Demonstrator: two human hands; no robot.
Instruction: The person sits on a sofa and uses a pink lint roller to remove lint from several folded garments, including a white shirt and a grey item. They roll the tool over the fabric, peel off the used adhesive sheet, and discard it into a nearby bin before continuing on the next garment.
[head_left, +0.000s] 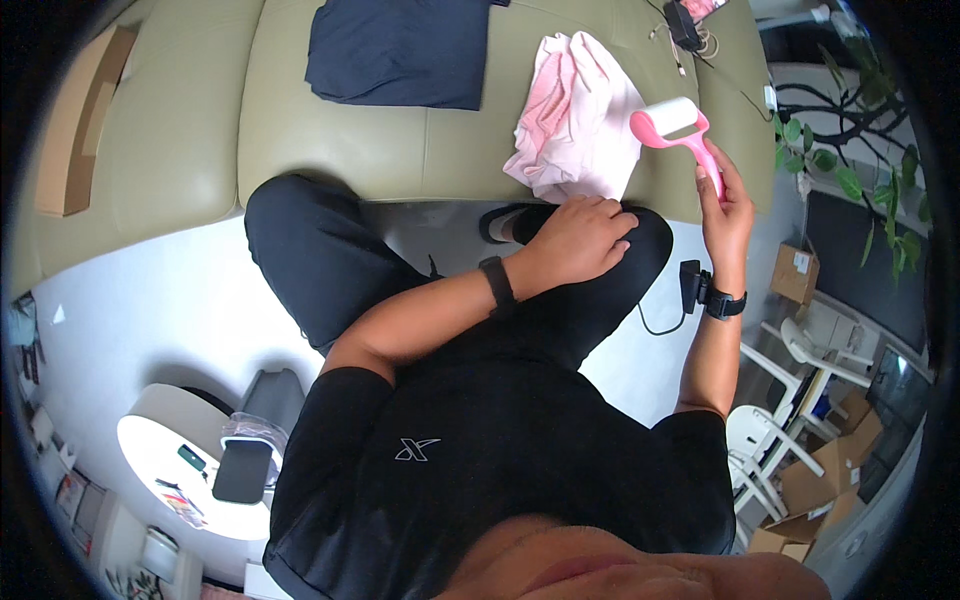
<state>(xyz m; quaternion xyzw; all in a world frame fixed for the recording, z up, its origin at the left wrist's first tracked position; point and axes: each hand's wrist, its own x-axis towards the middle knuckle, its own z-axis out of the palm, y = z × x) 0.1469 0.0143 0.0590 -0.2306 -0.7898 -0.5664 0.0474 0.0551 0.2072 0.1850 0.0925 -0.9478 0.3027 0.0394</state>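
Observation:
A pink lint roller (701, 154) with a white roll is upright in my right hand (726, 206), with my fingers closed around its handle. The roll is level with the right edge of a rumpled light-pink garment (581, 124) on the sofa seat. My left hand (581, 236) reaches across my body and rests palm down on my right knee, just below the garment's near edge. It holds nothing that I can see, and its fingers are slightly bent and apart. Left of the pink garment lies a folded dark navy garment (397, 56).
The olive-green leather sofa (337, 150) spans the front. A cardboard box (86, 131) sits on its left, and a black power adapter (681, 26) with cables lies at upper right. A device with a cable (691, 289) hangs by my right wristband. White chairs (765, 439) stand right; a round white table (157, 435) stands left.

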